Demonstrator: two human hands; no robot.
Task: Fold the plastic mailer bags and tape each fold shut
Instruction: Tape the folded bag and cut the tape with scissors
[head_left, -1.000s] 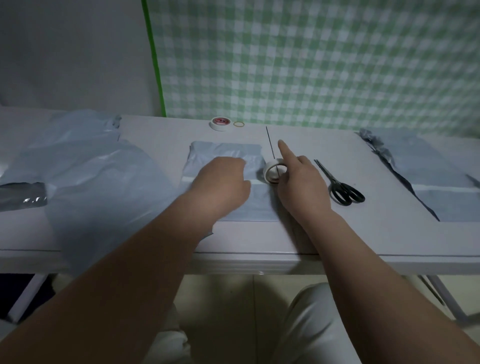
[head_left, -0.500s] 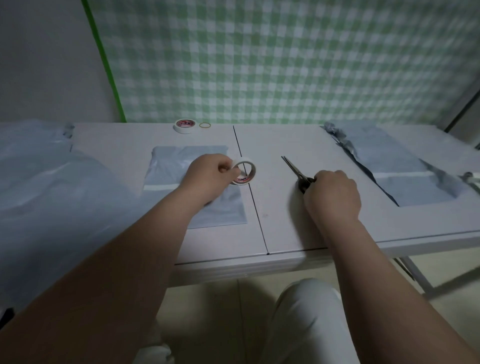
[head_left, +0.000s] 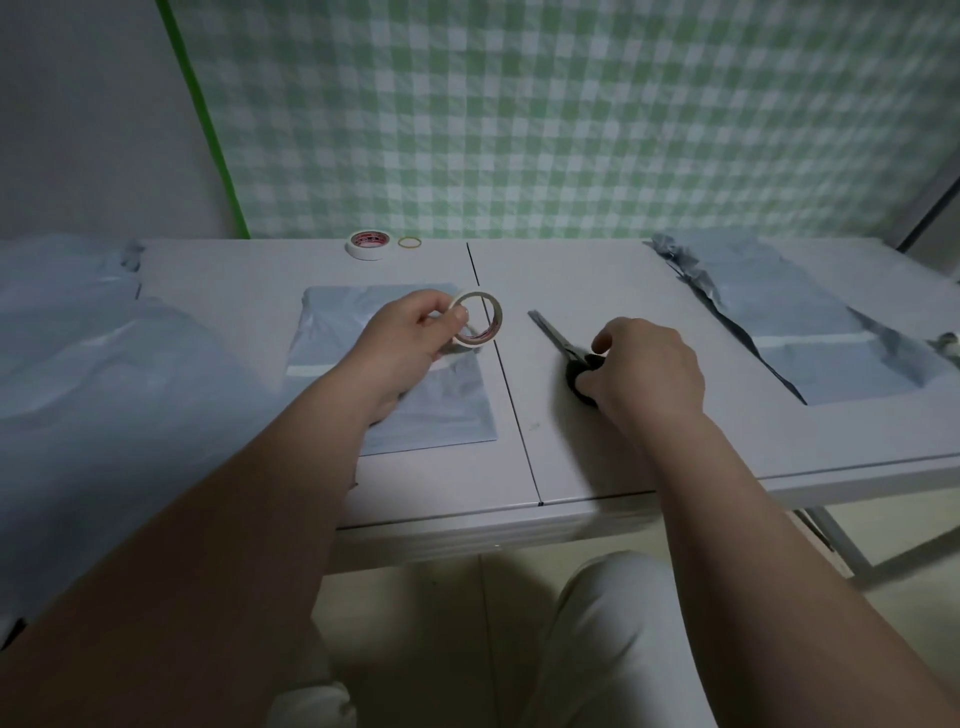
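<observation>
Left hand (head_left: 410, 338) pinched the tape roll (head_left: 480, 325) above the folded mailer bag (head_left: 415, 410) at frame centre — right hand (head_left: 647, 371) gripped the scissors (head_left: 563, 349) handles.

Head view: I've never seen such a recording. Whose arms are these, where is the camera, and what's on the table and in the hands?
No machine: a person wears the camera on the head, looking down at their own arms. The left hand, over a folded mailer bag, pinches a tape roll. The right hand grips the scissors, which lie on the table. At either side lie more bags; a second tape roll and a rubber band sit at the back.
</observation>
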